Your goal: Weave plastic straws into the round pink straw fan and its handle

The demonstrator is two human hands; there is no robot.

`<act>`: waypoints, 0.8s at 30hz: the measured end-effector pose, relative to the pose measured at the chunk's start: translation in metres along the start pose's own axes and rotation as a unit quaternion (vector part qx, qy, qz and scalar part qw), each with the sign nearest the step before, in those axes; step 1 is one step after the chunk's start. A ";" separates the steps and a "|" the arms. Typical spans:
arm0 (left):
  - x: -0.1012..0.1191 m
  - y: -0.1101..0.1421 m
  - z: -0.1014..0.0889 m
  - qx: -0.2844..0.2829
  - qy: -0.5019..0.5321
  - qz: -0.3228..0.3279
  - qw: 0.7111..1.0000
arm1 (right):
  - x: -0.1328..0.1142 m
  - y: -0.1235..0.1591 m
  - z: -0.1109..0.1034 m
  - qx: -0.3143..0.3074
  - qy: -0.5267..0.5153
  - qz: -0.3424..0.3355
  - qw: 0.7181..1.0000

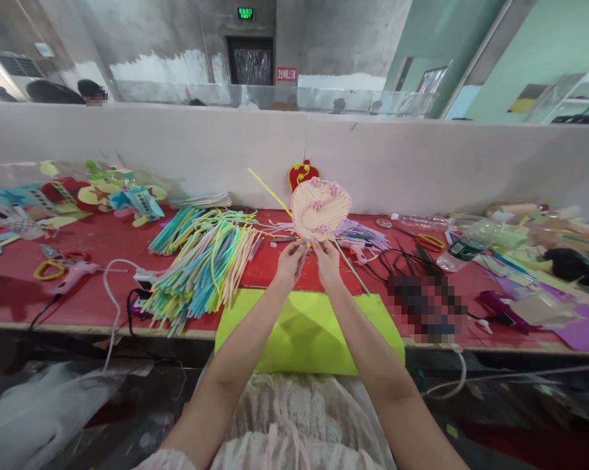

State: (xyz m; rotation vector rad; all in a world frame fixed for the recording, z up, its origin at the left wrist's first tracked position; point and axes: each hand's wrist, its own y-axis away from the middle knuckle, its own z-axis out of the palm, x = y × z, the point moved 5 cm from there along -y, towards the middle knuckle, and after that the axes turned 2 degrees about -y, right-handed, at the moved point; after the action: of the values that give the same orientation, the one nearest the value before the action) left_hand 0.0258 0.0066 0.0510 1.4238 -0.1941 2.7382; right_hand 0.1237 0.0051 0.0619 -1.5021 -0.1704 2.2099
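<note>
Flowers [317, 205] dot the pink fan-shaped piece [327, 213], held upright above the red counter [115, 232], apparently so its face is in plain view. The right hand [326, 258] pinches the lower edge, grip closed; the left hand [290, 262] has its fingers bunched just beside, though what they hold cannot be told. Bundled fuzzy stems [203, 267] lie left of the arms [248, 336], probably for easy reach, and a lime sheet [306, 341] covers the counter's front edge, perhaps shielding it.
</note>
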 end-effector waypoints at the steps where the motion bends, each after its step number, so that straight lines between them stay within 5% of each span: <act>1: -0.002 0.000 0.001 -0.006 0.020 -0.011 1.000 | 0.001 0.000 -0.001 -0.001 -0.010 0.002 1.000; 10: -0.008 -0.001 0.002 -0.145 0.086 -0.141 0.975 | 0.003 -0.002 -0.004 -0.034 -0.024 0.028 0.999; 24: -0.006 0.007 0.001 -0.128 0.091 -0.221 0.962 | -0.003 -0.005 -0.004 -0.086 -0.054 0.065 0.993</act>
State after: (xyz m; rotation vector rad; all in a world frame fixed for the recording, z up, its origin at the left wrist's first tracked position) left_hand 0.0288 -0.0008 0.0461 0.9974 -0.1867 2.3558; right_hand 0.1299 0.0080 0.0642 -1.5215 -0.3118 2.4361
